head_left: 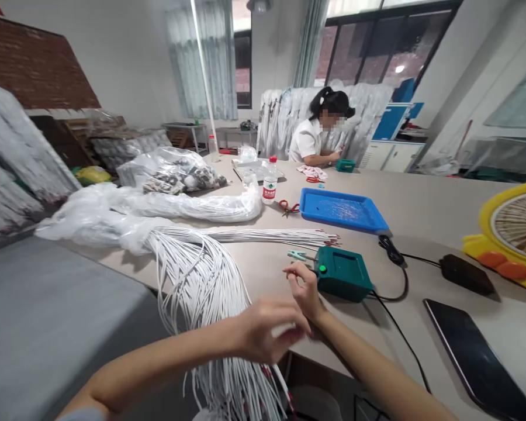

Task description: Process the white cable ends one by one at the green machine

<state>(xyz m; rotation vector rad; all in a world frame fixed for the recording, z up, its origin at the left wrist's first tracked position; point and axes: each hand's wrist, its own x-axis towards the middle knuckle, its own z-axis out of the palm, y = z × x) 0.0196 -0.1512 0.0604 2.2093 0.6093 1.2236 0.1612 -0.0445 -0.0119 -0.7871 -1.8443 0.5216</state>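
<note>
A thick bundle of white cables runs out of a clear plastic wrap and hangs over the table's near edge. My left hand hovers above the hanging cables near the table edge, fingers curled together in a pinch, partly smeared by motion. My right hand rests on the table just left of a green tester box, its fingers pinched on something thin I cannot make out. A small green clip lies beside the box.
A blue tray, red-handled scissors and a water bottle stand mid-table. A black adapter, a dark phone and a yellow fan are at right. A person works at the far end.
</note>
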